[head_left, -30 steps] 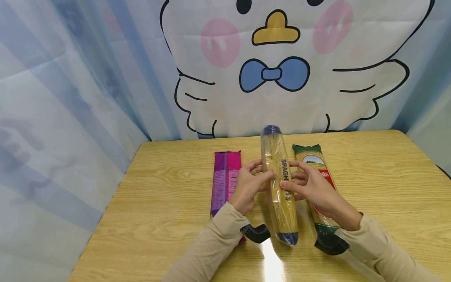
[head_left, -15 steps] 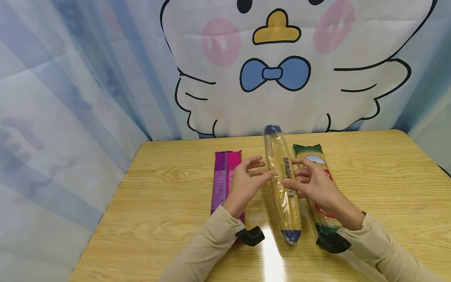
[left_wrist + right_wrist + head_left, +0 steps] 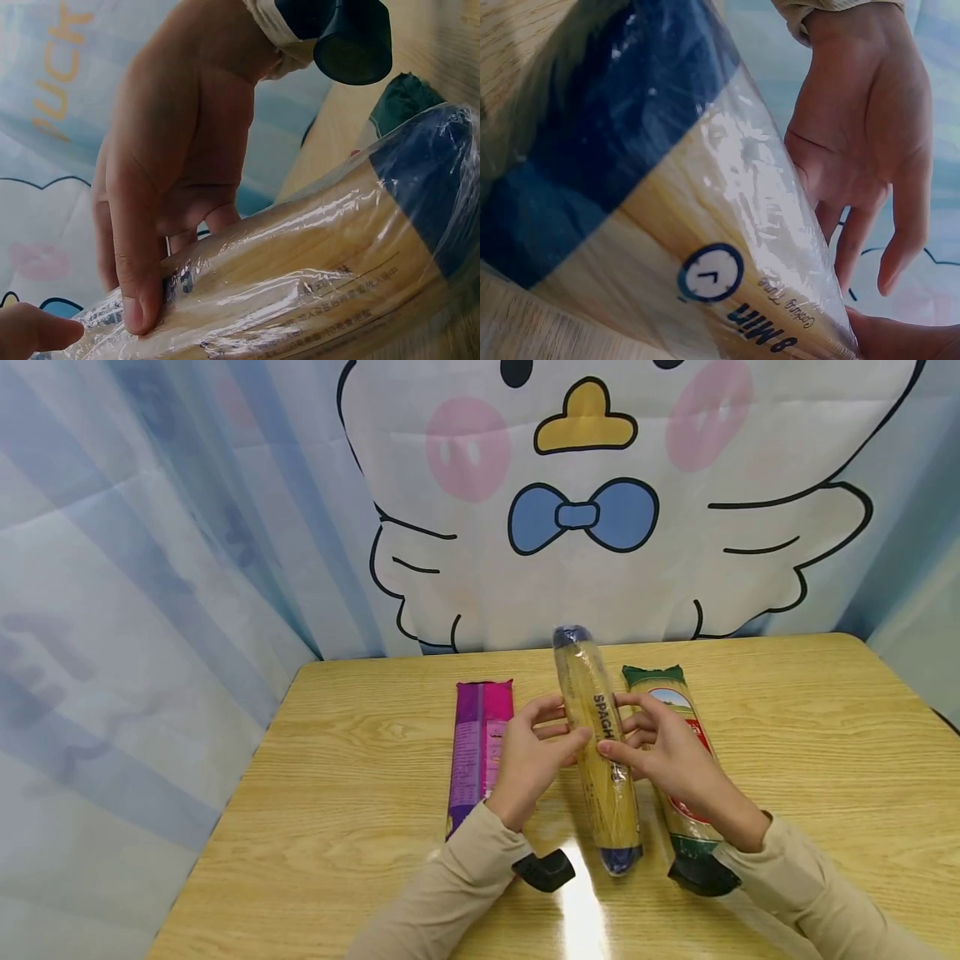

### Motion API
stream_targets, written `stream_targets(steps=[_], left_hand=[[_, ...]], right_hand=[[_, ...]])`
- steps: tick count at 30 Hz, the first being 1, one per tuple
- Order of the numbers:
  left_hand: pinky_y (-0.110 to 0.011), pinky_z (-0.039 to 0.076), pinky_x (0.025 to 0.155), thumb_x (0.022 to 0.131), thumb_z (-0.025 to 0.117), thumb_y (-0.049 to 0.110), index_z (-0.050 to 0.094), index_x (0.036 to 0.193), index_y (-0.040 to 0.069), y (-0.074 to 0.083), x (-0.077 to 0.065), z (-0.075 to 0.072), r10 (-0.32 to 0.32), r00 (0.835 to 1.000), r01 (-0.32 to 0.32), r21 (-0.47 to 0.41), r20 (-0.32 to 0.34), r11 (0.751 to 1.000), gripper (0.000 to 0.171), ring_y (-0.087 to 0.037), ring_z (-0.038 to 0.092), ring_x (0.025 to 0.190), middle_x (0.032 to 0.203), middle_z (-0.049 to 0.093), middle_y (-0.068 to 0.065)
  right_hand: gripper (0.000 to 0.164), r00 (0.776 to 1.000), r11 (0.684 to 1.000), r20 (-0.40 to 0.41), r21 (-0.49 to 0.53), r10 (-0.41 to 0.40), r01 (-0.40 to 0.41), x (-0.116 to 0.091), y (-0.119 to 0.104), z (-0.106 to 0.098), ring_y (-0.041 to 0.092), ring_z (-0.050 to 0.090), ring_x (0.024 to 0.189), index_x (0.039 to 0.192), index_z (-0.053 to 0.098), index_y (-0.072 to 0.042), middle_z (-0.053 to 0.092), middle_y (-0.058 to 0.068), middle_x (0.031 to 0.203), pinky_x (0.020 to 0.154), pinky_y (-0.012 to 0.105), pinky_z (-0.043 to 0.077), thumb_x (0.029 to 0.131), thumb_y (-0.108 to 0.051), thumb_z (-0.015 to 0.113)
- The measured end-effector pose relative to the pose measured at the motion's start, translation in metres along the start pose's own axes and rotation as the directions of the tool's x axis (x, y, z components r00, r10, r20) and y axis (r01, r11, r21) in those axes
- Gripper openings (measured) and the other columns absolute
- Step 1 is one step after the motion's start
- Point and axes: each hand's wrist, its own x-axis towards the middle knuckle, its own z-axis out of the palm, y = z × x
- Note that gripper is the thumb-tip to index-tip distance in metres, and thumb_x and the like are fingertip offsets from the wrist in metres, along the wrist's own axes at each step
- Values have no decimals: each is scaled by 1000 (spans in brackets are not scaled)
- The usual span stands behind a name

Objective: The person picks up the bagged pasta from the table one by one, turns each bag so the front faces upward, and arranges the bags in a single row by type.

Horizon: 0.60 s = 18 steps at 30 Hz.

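Observation:
A clear packet of spaghetti with dark blue ends is held up tilted over the table, its top leaning back and left. My right hand pinches it from the right, with the thumb on its front and the fingers going behind. At its left side my left hand curls around it, the fingers behind and the thumb over the front edge; whether that thumb presses is unclear. In the left wrist view the right hand holds the crinkled film. In the right wrist view, "8 Min" shows on the packet beside the left hand.
A purple and pink packet lies on the wooden table, partly behind the left forearm. To the right lies a green-ended pasta packet, partly under the right hand. A curtain with a cartoon print hangs behind the table.
The left hand first drew back a little to the left, then came in again around the packet. The spaghetti packet has tilted slightly more, its top to the left. The other packets stay put.

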Motion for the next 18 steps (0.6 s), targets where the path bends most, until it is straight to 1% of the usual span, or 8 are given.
stream_targets(steps=[4, 11, 15, 18], left_hand=[[-35, 62, 70, 83, 79, 10, 60, 130, 6, -2, 1, 3, 0, 1000, 0, -7, -21, 1000, 51, -22, 65, 102, 121, 62, -12], [-33, 62, 65, 81, 82, 17, 61, 127, 9, -2, 4, 7, -11, 998, 10, -19, -66, 1000, 50, -20, 66, 98, 117, 64, -9], [-32, 61, 63, 81, 83, 20, 63, 123, 9, -1, 5, 9, -19, 996, 16, -35, -89, 999, 48, -19, 67, 95, 113, 66, -9], [-32, 61, 62, 80, 84, 22, 63, 120, 9, -1, 5, 11, -21, 994, 17, -42, -104, 999, 47, -18, 67, 93, 111, 66, -8]], right_hand=[[64, 1000, 999, -10, -44, -28, 27, -1, -1, 1, 16, 69, 79, 146, 37, 0, 67, 21, 103, 60, 33, 59, 93, -12, 71], [65, 997, 986, -36, -151, -71, 65, -2, -6, 2, 21, 69, 83, 145, 39, 0, 68, 19, 105, 62, 30, 57, 92, -18, 72], [65, 995, 975, -51, -213, -81, 68, -3, -10, 3, 21, 69, 84, 145, 41, 0, 67, 17, 105, 61, 29, 57, 91, -20, 73], [64, 992, 960, -72, -270, -100, 77, -4, -14, 4, 20, 69, 83, 143, 44, -2, 67, 15, 104, 62, 30, 57, 90, -21, 75]])
